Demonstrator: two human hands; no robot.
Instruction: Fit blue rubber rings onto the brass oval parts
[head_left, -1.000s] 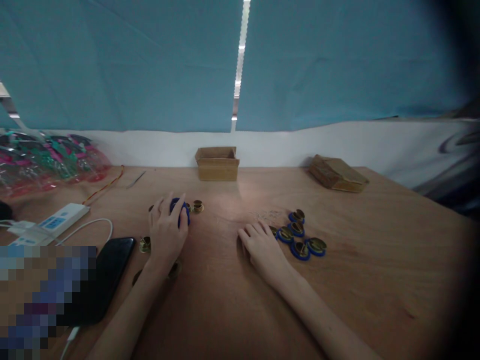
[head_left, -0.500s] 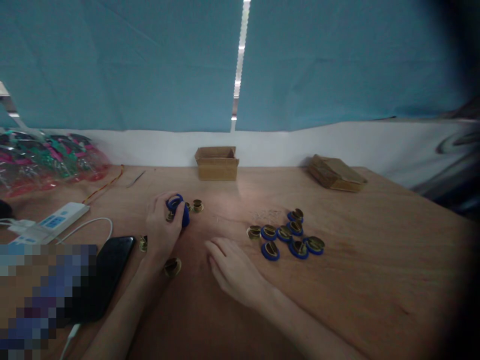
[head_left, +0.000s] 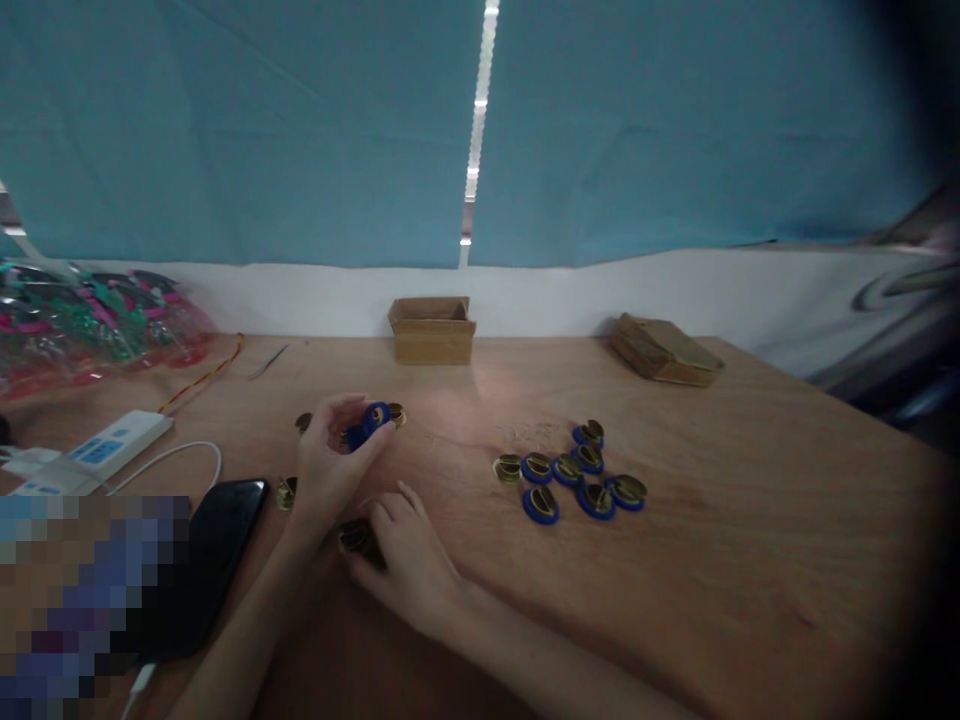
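My left hand (head_left: 334,460) is closed around several blue rings (head_left: 367,425), thumb in front and fingers curled behind. Just past its fingertips lies a gold round piece (head_left: 397,414). Thumb and fingers apart, my right hand (head_left: 401,555) reaches over another gold round piece (head_left: 354,537); whether it touches the piece I cannot tell. More gold pieces lie left of my left hand, one by the wrist (head_left: 286,492) and one farther back (head_left: 303,423). To the right is a cluster of gold pieces seated on blue rings (head_left: 567,469), beside a gold piece with no blue visible (head_left: 508,468).
An open cardboard box (head_left: 433,343) stands at the back, and a flattened brown carton (head_left: 666,350) lies back right. Tiny clear bits (head_left: 529,434) are scattered behind the cluster. On the left are a black phone (head_left: 225,560), a power strip (head_left: 112,450), cables and plastic-wrapped goods (head_left: 97,320).
My right hand has moved left and toward me, over the near gold piece, with its fingers spreading. The blue rings in my left hand have turned and shifted slightly right.
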